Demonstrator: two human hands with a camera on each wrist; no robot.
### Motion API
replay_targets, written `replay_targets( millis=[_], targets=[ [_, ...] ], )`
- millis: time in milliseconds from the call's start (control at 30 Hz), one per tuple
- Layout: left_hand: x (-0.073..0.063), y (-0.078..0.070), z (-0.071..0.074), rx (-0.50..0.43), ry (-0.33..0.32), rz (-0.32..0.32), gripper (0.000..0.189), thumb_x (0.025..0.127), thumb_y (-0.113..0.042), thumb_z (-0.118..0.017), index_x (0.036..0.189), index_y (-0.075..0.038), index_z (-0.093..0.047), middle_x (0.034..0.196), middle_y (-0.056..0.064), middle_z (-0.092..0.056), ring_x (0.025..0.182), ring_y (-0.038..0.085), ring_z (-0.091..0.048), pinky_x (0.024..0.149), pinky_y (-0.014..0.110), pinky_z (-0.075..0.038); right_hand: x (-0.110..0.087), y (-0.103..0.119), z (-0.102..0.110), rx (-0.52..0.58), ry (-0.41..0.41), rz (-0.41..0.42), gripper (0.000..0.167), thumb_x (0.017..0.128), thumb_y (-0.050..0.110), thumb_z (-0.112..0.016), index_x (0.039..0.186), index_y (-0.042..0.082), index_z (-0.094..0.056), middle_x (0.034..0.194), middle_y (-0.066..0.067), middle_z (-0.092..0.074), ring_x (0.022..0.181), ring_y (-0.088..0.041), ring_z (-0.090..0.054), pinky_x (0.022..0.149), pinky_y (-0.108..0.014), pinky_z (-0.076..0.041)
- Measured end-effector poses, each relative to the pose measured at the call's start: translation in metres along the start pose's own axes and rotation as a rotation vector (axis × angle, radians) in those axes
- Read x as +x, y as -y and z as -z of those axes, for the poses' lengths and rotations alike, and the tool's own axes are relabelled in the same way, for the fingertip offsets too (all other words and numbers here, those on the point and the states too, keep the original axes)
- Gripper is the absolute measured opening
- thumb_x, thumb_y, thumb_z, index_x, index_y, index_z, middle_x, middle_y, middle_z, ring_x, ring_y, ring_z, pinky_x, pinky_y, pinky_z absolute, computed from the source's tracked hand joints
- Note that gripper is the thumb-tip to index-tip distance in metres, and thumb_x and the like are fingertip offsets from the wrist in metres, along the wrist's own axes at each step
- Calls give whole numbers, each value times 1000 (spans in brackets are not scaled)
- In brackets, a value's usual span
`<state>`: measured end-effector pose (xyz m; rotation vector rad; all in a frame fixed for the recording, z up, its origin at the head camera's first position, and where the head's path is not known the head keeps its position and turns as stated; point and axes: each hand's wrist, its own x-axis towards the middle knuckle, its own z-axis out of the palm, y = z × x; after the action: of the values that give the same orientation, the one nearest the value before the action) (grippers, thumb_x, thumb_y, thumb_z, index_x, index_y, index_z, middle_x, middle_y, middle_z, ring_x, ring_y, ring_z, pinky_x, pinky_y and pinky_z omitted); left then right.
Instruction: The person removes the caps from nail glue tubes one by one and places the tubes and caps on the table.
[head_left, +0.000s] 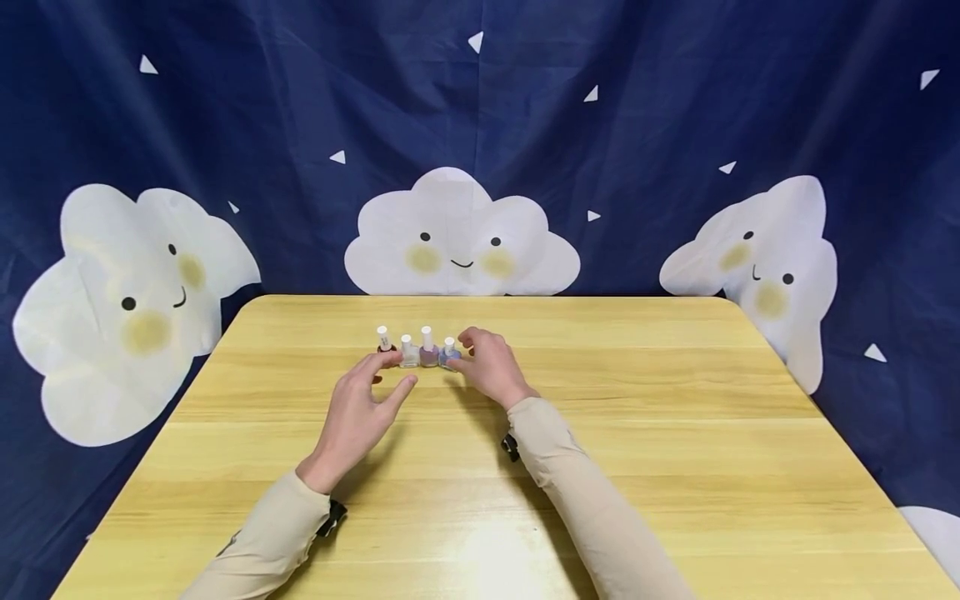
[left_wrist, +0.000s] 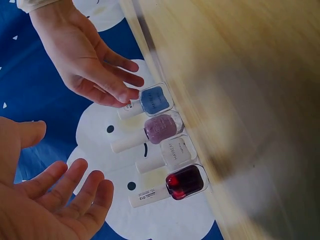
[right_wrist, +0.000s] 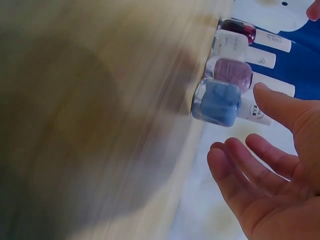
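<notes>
Several nail polish bottles with white caps stand upright in a close row: dark red (left_wrist: 187,182), clear or whitish (left_wrist: 176,152), mauve (left_wrist: 161,128) and blue (left_wrist: 155,100). My left hand (head_left: 358,417) is by the dark red end, its fingers spread and apart from the bottles in the left wrist view. In the head view it partly hides the dark red bottle. At the blue end is my right hand (head_left: 495,368), thumb close to the blue bottle's cap; I cannot tell whether it touches. Its other fingers are loosely bent and grip nothing.
The row stands on a light wooden table (head_left: 480,467), toward its far edge. Behind hangs a dark blue curtain (head_left: 525,125) printed with white clouds (head_left: 461,217). A black strap (head_left: 332,518) shows at the left wrist and another (head_left: 511,447) at the right.
</notes>
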<state>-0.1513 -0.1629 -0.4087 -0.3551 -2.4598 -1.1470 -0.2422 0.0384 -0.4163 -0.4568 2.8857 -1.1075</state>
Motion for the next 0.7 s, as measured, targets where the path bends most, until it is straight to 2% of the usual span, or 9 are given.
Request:
replay_targets(
  millis=[300, 533, 700],
  targets=[
    [1, -1, -1, 16, 3, -3, 35, 93, -16, -78, 123, -2, -68, 123, 16, -70, 111, 31, -66, 90, 50, -58, 4, 1, -6, -32, 38, -4, 36, 96, 24, -75, 123, 2, -68, 116, -12, -72, 103, -25, -69, 93, -38, -58],
    [0, -2, -3, 23, 1, -5, 34, 93, -16, -77, 123, -2, -69, 123, 16, -70, 111, 32, -66, 89, 50, -58, 6, -1, -8, -63, 26, -9, 26, 97, 20, -73, 115, 1, -71, 104, -10, -74, 88, -19, -67, 79, -32, -59],
    [0, -3, -4, 29, -4, -15, 32, 94, -17, -76, 122, -2, -69, 123, 16, -70, 109, 32, -66, 88, 48, -59, 5, 2, -7, -115, 29, -11, 23, 99, 17, -70, 115, 0, -71, 107, -12, -74, 90, -21, -68, 81, -33, -59]
  ],
)
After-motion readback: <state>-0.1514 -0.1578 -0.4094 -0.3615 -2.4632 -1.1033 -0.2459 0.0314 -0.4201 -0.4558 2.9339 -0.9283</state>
